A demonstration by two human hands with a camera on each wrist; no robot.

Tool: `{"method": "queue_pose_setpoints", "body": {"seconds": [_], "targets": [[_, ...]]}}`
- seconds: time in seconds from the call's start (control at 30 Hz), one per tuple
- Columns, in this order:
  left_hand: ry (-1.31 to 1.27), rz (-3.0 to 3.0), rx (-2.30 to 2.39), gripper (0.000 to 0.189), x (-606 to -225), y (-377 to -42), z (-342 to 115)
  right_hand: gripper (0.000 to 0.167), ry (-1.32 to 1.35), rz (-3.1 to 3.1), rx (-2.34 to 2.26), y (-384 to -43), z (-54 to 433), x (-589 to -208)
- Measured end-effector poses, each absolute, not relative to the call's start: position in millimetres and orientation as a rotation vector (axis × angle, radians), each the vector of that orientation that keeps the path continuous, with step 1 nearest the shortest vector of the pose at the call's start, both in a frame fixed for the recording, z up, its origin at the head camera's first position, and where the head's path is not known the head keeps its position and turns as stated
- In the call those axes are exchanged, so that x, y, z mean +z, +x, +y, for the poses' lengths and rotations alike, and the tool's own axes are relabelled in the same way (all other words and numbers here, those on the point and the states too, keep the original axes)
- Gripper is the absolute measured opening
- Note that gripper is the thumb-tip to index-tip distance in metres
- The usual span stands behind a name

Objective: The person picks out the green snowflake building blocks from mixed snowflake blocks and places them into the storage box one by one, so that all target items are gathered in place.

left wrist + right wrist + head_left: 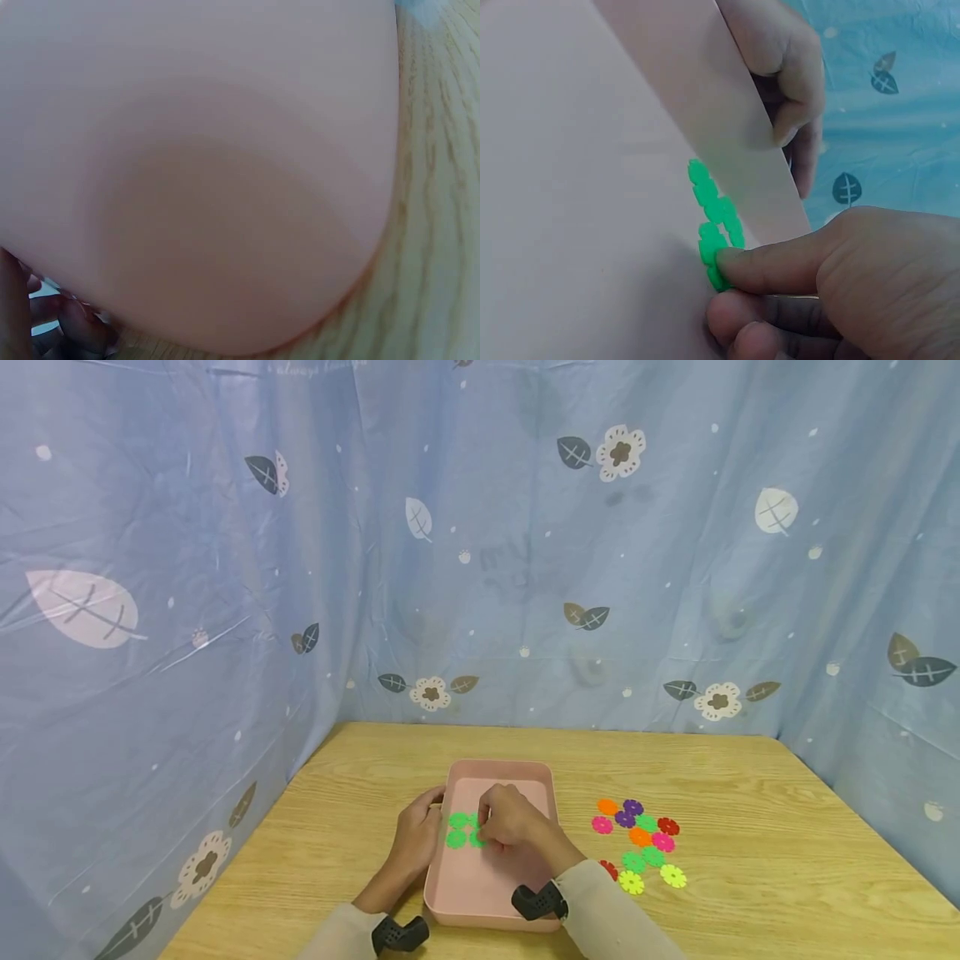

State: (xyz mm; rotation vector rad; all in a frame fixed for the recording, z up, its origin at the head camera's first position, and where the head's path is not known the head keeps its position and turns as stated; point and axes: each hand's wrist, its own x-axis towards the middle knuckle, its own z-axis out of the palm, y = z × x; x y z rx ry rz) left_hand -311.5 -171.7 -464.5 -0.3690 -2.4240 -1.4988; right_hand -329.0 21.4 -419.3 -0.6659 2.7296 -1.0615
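Note:
A pink tray (480,885) lies lengthwise on the wooden table. At its left wall, my left hand (416,835) grips the side, with curled fingers outside the rim in the right wrist view. Several flat green flower-shaped discs (456,839) sit together on the tray floor, near the left wall. Over them, my right hand (513,818) reaches into the tray and pinches one green flower-shaped disc (711,255) between thumb and fingers, right at the neighbouring discs. The tray's outer surface (202,210) fills most of the left wrist view.
Loose flower-shaped discs in orange, purple (633,807), pink, red, green and yellow (673,876) lie right of the tray on the table (787,860). A blue patterned curtain (517,543) hangs behind and along both sides.

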Motion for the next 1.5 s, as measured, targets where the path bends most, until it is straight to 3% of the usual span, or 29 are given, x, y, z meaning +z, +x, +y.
{"method": "queue_pose_setpoints", "body": {"seconds": [0.73,1.5], "targets": [[-0.375,-2.414,-1.493,0.045,-463.0,-314.8,-167.8,0.017,-0.706,2.758,-0.965,-327.1,22.5,-406.3],[-0.361,-2.406,-1.518,0.045,-461.9,-314.9,-172.7,0.006,-0.743,2.667,-1.387,-313.1,73.7,-384.9]]}}
